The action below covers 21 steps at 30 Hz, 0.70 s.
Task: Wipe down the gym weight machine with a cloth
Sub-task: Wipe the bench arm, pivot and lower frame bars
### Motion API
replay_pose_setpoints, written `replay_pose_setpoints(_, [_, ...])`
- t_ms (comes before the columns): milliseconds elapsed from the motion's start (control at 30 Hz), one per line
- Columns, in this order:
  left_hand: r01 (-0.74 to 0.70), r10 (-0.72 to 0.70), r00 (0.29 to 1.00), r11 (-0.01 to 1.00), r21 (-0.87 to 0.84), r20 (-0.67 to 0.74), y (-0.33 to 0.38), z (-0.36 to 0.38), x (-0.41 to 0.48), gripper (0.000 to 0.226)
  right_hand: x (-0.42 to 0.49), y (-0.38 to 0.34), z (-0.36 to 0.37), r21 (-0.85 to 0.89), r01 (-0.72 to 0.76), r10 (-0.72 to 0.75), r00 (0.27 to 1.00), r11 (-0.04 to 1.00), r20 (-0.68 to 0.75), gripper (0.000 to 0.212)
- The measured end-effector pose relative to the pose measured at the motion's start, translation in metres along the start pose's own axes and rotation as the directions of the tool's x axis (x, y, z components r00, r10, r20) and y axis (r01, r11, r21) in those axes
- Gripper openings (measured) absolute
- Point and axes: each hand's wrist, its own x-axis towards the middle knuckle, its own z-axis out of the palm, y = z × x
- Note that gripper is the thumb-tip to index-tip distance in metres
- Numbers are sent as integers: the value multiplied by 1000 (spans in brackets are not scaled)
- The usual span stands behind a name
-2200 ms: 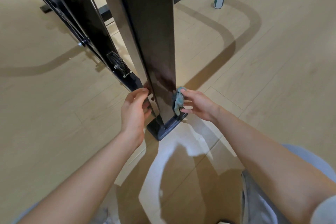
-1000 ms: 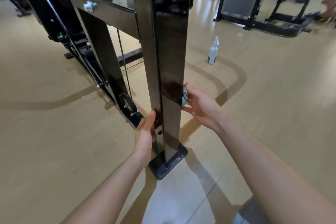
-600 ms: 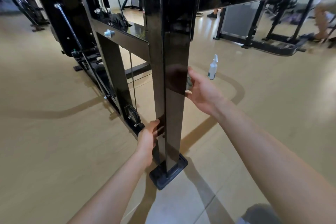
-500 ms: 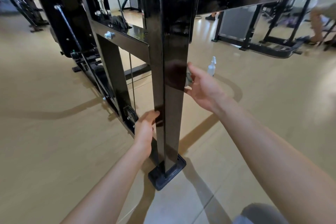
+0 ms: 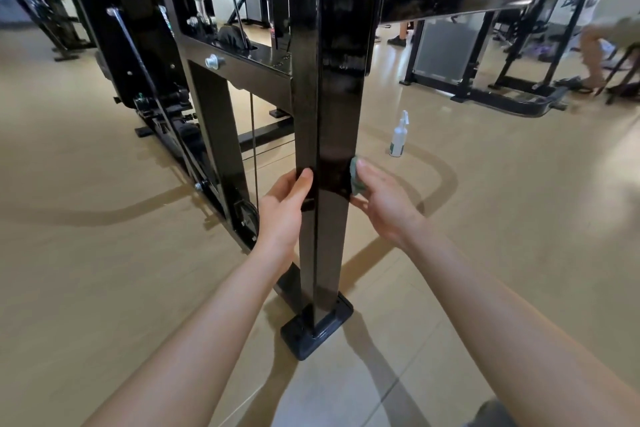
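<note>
A person wipes a gym weight machine, both hands at mid-height on its glossy black post (image 5: 329, 107). The right hand (image 5: 382, 204) holds a bunched grey-green cloth (image 5: 356, 178) and presses it flat against the post's right face, thumb over the wad. Only the cloth's edge shows past the steel, and the fingers behind it are hidden. The left hand (image 5: 282, 210) grips the opposite side, thumb laid up along the near corner and fingers wrapped out of sight behind. This looks like a brace so the wiping hand has something to push against. The post runs down to a bolted foot (image 5: 317, 329) on the tan floor (image 5: 104, 288), and the stretch between the hands and the foot, like the length above, shines with reflections, so how much has been cleaned cannot be told. A thin cable (image 5: 252, 149) hangs just left of the post, clear of both hands. The one container in view, a white spray bottle (image 5: 399, 137), stands upright on the floor beyond the post, well apart from the hands and likely parked within reach for re-wetting; its fill level cannot be read.
</note>
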Motion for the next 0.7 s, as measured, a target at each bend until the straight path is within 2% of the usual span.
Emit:
replay_pose_setpoints(100, [-48, 47, 998, 998, 34, 49, -6, -3, -3, 30, -4, 32, -8, -62, -127, 125, 992, 990, -25, 48])
replay_pose_setpoints(233, [-121, 110, 988, 988, 100, 108, -16, -18, -6, 35, -17, 52, -14, -195, -204, 202, 979, 959, -30, 36])
replay_pose_setpoints(367, [-83, 95, 995, 959, 269, -30, -41, -41, -7, 15, -30, 63, -22, -363, -245, 254, 967, 899, -23, 19])
replay_pose_setpoints(433, [-42, 19, 998, 926, 376, 65, -52, -48, -10, 13, -40, 66, -22, -433, -285, 337, 940, 855, 46, 16])
replay_pose_setpoints(500, [-29, -76, 973, 898, 438, 219, -61, -52, -10, 14, -50, 67, -16, -437, -267, 376, 908, 859, 185, 17])
replay_pose_setpoints(600, [91, -249, 900, 909, 406, 356, -66, -60, -8, 18, -57, 64, 0, -305, -173, 262, 924, 937, 280, 26])
replay_pose_setpoints(700, [235, -401, 799, 894, 382, 449, -70, -71, -5, 28, -55, 65, 13, -328, 0, 67, 979, 945, 195, 35])
